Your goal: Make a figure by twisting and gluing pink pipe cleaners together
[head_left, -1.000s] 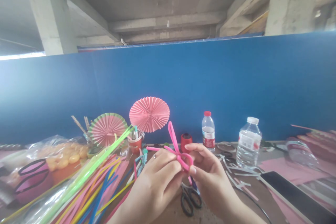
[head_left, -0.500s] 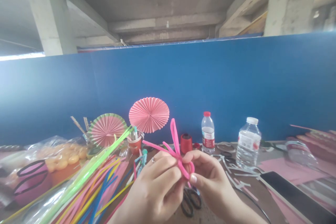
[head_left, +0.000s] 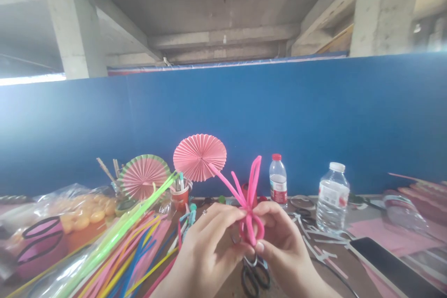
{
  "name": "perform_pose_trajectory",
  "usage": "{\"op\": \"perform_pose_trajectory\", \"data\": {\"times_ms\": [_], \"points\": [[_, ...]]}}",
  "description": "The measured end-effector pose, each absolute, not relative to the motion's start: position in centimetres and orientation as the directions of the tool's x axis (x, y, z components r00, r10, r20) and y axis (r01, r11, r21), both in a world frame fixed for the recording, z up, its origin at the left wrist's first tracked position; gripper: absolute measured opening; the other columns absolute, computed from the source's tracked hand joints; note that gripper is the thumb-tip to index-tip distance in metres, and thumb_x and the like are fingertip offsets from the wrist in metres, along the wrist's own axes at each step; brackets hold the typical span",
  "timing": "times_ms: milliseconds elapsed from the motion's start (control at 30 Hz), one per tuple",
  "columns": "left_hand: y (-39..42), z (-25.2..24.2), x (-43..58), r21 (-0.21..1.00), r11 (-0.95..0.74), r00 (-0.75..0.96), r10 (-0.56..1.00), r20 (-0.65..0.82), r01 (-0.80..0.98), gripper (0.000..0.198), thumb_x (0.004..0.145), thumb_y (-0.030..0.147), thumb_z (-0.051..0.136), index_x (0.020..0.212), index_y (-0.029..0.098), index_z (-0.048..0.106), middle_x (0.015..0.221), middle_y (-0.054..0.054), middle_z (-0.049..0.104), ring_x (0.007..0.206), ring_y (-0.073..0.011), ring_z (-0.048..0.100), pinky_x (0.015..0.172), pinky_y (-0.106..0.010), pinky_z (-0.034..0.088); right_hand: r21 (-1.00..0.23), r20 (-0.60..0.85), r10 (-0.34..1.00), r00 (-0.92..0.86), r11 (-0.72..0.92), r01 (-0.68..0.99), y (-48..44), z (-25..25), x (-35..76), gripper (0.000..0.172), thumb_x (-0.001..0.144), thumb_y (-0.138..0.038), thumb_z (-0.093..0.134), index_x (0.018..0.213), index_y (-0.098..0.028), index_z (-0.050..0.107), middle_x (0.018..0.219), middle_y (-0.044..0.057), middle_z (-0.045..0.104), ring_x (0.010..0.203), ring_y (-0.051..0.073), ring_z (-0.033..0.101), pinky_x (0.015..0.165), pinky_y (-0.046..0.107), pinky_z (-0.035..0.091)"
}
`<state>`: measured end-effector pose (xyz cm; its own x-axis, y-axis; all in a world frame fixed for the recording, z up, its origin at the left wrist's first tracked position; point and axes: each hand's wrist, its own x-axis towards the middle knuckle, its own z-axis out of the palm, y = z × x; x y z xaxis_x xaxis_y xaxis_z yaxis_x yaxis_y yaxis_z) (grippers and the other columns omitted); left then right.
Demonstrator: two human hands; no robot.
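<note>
A bent pink pipe cleaner (head_left: 250,212) is held up between my two hands at the middle of the view. Its lower part is curled into small loops, while a tall narrow loop and two loose ends point upward. My left hand (head_left: 213,237), with a ring on one finger, pinches it near the crossing point. On the other side, the thumb and forefinger of my right hand (head_left: 282,237) grip the loops. Black-handled scissors (head_left: 255,279) lie on the table just below my hands. A red spool (head_left: 248,192) stands partly hidden behind the pink pipe cleaner.
Colourful pipe cleaners (head_left: 129,260) lie at left beside a plastic bag of yellow pieces (head_left: 91,209). Paper fans (head_left: 199,158) rise behind a pen cup (head_left: 180,199). At right are a red-capped bottle (head_left: 278,181), a larger bottle (head_left: 333,200), white scraps and a phone (head_left: 387,260).
The pink pipe cleaner has turned more upright, its tall loop swinging to the right and its lower loops coming into fuller view. My left fingers have loosened and shifted slightly on it.
</note>
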<state>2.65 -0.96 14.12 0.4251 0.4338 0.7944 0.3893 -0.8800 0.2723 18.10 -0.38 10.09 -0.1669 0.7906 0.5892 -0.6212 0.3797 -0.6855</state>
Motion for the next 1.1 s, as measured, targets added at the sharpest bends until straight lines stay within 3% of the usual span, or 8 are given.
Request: {"op": "perform_pose_trajectory", "data": {"times_ms": [233, 400, 533, 767, 1100], "points": [[-1.2, 14.3, 3.1, 0.524, -0.803, 0.33, 0.595, 0.733, 0.284, 0.016, 0.08, 0.009, 0.049, 0.087, 0.019, 0.058, 0.079, -0.003, 0.067, 0.069, -0.0139, 0.062, 0.062, -0.027, 0.053, -0.699, 0.597, 0.779, -0.193, 0.387, -0.602, -0.2, 10.1, 18.3, 0.021, 0.071, -0.017, 0.071, 0.086, -0.022, 0.058, 0.07, -0.003, 0.059, 0.063, 0.009, 0.054, 0.059, 0.02, 0.044], [-1.8, 14.4, 3.2, 0.398, -0.766, 0.283, 0.583, 0.762, 0.505, 0.014, 0.069, 0.006, 0.059, 0.075, 0.019, 0.059, 0.067, 0.001, 0.064, 0.057, -0.0122, 0.058, 0.052, -0.024, 0.048, -0.744, 0.632, 0.743, -0.222, 0.502, -0.441, -0.2, 9.9, 18.6, 0.022, 0.071, -0.014, 0.07, 0.089, -0.022, 0.06, 0.077, 0.001, 0.061, 0.072, 0.013, 0.057, 0.066, 0.024, 0.046], [-1.9, 14.3, 3.0, 0.335, -0.736, 0.227, 0.548, 0.805, 0.588, 0.018, 0.067, 0.006, 0.06, 0.078, 0.02, 0.059, 0.068, 0.002, 0.063, 0.057, -0.0123, 0.057, 0.05, -0.024, 0.048, -0.738, 0.663, 0.716, -0.218, 0.576, -0.352, -0.3, 9.7, 18.7, 0.025, 0.07, -0.011, 0.069, 0.09, -0.023, 0.06, 0.082, 0.002, 0.062, 0.076, 0.015, 0.058, 0.071, 0.026, 0.047], [-1.5, 14.3, 3.1, 0.338, -0.766, 0.279, 0.548, 0.789, 0.547, 0.03, 0.067, 0.005, 0.061, 0.093, 0.021, 0.062, 0.076, 0.0, 0.071, 0.062, -0.0133, 0.064, 0.055, -0.023, 0.054, -0.736, 0.659, 0.719, -0.221, 0.555, -0.388, -0.3, 9.5, 18.6, 0.027, 0.07, -0.01, 0.07, 0.09, -0.026, 0.06, 0.083, 0.0, 0.062, 0.079, 0.013, 0.058, 0.075, 0.024, 0.046], [-1.8, 14.8, 3.6, 0.366, -0.766, 0.276, 0.563, 0.779, 0.528, 0.031, 0.061, -0.001, 0.062, 0.082, 0.021, 0.065, 0.071, 0.002, 0.071, 0.06, -0.0133, 0.065, 0.054, -0.022, 0.054, -0.735, 0.656, 0.728, -0.198, 0.558, -0.384, -0.2, 9.5, 18.5, 0.026, 0.067, -0.011, 0.073, 0.086, -0.026, 0.063, 0.081, -0.002, 0.062, 0.078, 0.011, 0.059, 0.074, 0.02, 0.045]]}}
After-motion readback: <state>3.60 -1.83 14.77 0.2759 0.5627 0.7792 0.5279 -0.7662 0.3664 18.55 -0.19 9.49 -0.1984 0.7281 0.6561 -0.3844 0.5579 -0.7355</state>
